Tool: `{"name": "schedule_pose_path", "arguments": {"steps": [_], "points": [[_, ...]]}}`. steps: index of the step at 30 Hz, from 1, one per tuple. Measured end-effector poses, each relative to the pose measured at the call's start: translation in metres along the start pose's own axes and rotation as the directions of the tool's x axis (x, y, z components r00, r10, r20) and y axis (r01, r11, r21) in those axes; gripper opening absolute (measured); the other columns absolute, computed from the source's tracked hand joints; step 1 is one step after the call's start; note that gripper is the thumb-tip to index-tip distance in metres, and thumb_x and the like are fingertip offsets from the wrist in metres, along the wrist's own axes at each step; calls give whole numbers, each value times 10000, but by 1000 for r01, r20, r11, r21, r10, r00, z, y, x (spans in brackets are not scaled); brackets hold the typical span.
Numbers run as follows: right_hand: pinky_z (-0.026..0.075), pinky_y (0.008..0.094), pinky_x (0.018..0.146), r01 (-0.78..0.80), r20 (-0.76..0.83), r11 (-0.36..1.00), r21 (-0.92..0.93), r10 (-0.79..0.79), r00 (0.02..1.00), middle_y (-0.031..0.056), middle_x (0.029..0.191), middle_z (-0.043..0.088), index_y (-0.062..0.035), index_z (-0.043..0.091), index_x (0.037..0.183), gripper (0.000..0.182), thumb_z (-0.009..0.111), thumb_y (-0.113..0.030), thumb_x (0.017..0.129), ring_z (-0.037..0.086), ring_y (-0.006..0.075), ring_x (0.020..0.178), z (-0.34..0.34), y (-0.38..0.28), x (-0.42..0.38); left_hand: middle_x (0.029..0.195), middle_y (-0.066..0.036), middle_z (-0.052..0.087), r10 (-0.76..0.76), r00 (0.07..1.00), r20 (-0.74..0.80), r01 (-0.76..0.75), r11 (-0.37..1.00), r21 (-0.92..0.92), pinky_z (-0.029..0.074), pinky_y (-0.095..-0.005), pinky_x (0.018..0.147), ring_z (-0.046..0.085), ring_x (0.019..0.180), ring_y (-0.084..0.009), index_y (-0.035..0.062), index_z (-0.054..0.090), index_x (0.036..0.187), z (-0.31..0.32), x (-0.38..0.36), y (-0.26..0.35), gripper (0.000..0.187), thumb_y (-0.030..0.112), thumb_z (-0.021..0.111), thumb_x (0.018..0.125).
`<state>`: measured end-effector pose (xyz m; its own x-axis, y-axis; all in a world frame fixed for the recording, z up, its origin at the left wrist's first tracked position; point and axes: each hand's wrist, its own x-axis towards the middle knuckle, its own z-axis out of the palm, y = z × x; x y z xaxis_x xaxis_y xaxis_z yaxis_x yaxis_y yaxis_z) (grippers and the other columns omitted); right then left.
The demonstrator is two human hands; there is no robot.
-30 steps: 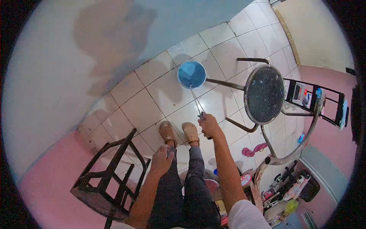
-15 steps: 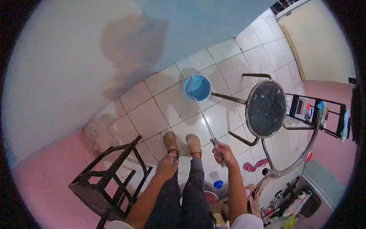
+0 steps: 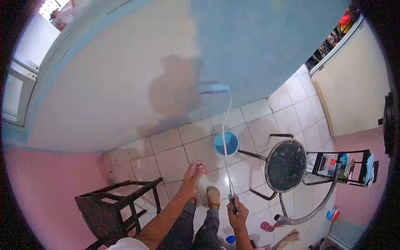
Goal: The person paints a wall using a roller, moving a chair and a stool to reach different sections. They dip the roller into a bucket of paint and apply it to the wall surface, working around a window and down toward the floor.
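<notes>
My right hand [image 3: 238,212] is wrapped round the dark handle of a long-framed paint roller [image 3: 215,88]. The roller head is up against the wall, at the edge between its blue-painted part [image 3: 246,50] and its pale part [image 3: 125,71]. Below it, a bucket [image 3: 226,144] with blue paint stands on the tiled floor, and the roller's thin rod passes in front of it. My left hand [image 3: 195,171] is raised over the floor, left of the rod, its fingers curled; whether it holds anything is too small to tell.
A round-topped metal stool [image 3: 286,166] stands right of the bucket. A dark wooden stool [image 3: 102,214] lies tipped at the lower left. Farther right is a black rack [image 3: 352,166]. A pink item [image 3: 267,226] and a blue cap [image 3: 231,239] are on the floor.
The roller head has come out of the bucket and up to the wall. My left hand has moved forward, away from my legs. The view has tilted up, showing more wall.
</notes>
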<state>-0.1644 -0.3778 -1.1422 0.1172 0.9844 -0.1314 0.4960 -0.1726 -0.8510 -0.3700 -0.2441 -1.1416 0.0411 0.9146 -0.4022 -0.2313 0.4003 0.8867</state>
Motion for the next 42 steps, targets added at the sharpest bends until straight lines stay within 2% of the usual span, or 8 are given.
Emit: {"name": "schedule_pose_path", "arguments": {"steps": [7, 10, 22, 28, 35, 38, 40, 42], "points": [[432, 305, 520, 273, -126, 958, -85, -282, 951, 133, 715, 577, 32, 562, 1115, 414, 654, 23, 712, 523, 236, 549, -30, -67, 83, 1037, -81, 467, 271, 961, -51, -275, 955, -114, 422, -322, 789, 500, 873, -192, 13, 379, 1179, 73, 37, 105, 502, 379, 543, 879], [425, 301, 524, 374, -130, 924, -77, -382, 915, 125, 689, 559, 40, 564, 1104, 395, 646, 24, 718, 510, 224, 549, -38, -84, 111, 1009, -94, 478, 545, 836, -71, -525, 830, 191, 420, -330, 745, 487, 845, -188, 11, 368, 1165, 102, 47, 155, 488, 351, 558, 872], [464, 311, 596, 69, 89, 998, 3, -68, 994, 140, 739, 590, -24, 552, 1167, 378, 615, -25, 795, 568, 202, 621, 2, -47, 79, 836, -197, 592, 350, 865, -359, 6, 710, 704, 432, -508, 624, 591, 731, -399, 44, 380, 1129, 92, 116, 84, 267, 244, 366, 953], [459, 334, 567, 152, -5, 987, 59, -152, 988, 142, 670, 565, 2, 595, 1071, 306, 629, 9, 767, 572, 228, 592, 41, -34, 73, 796, -203, 603, 628, 707, -324, -207, 622, 755, 435, -499, 632, 587, 750, -413, 27, 435, 1016, 73, 124, 56, 246, 251, 350, 958], [414, 343, 482, 181, -31, 983, 16, -181, 983, 125, 609, 507, -107, 570, 1163, 411, 621, -7, 767, 503, 255, 520, -16, -119, 109, 816, -213, 583, 649, 711, -272, -383, 681, 624, 431, -474, 613, 566, 714, -424, 23, 448, 1011, 118, 90, 204, 201, 203, 382, 950], [425, 340, 531, 202, -33, 972, 116, -200, 979, 114, 663, 536, -93, 566, 1166, 383, 612, -30, 790, 510, 241, 565, -6, -108, 105, 806, -206, 582, 765, 600, -234, -405, 543, 736, 431, -473, 602, 576, 696, -405, 21, 447, 1022, 104, 100, 175, 208, 205, 380, 951], [425, 335, 545, 237, -76, 947, 215, -226, 971, 107, 693, 550, -65, 567, 1155, 345, 602, -59, 812, 507, 216, 581, 16, -70, 92, 818, -218, 587, 661, 712, -234, -264, 562, 784, 441, -467, 603, 590, 715, -395, 10, 442, 1036, 87, 110, 130, 218, 200, 380, 950], [406, 297, 528, -112, 94, 950, 293, 88, 992, 67, 705, 567, -6, 598, 1042, 257, 593, -182, 856, 486, 137, 583, 35, -49, 79, 813, -228, 591, 613, 758, -224, -184, 530, 828, 451, -465, 607, 599, 730, -389, -4, 435, 1043, 62, 119, 70, 228, 196, 382, 948]]}}
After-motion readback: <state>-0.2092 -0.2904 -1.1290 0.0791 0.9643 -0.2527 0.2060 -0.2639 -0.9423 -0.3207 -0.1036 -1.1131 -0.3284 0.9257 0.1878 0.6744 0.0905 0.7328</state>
